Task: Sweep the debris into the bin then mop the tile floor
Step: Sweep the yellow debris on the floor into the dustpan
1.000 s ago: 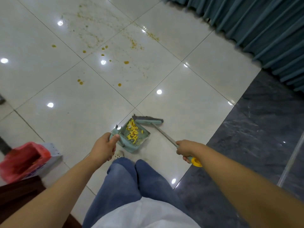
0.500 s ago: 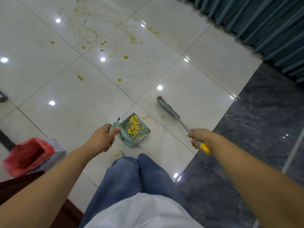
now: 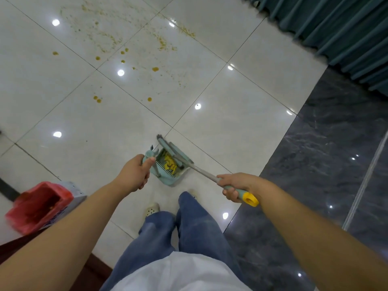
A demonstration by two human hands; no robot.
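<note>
A teal dustpan rests on the white tile floor just ahead of my feet, with yellow debris piled inside. My left hand is shut on the dustpan's upright handle. My right hand grips the broom's teal and yellow handle end. The broom head lies across the mouth of the dustpan. Brown-yellow spots and crumbs are scattered over the tiles farther ahead. A bin with a red liner stands at my lower left.
Dark grey marble flooring runs along the right. Teal curtains hang at the upper right. A dark wooden edge shows at the lower left beside the bin. My blue trousers and a white shoe are below the dustpan.
The broom swung out to the right, then came back left, pushing the loose yellow bits into the dustpan; its head now lies over the pan's mouth. My left hand kept holding the dustpan.
</note>
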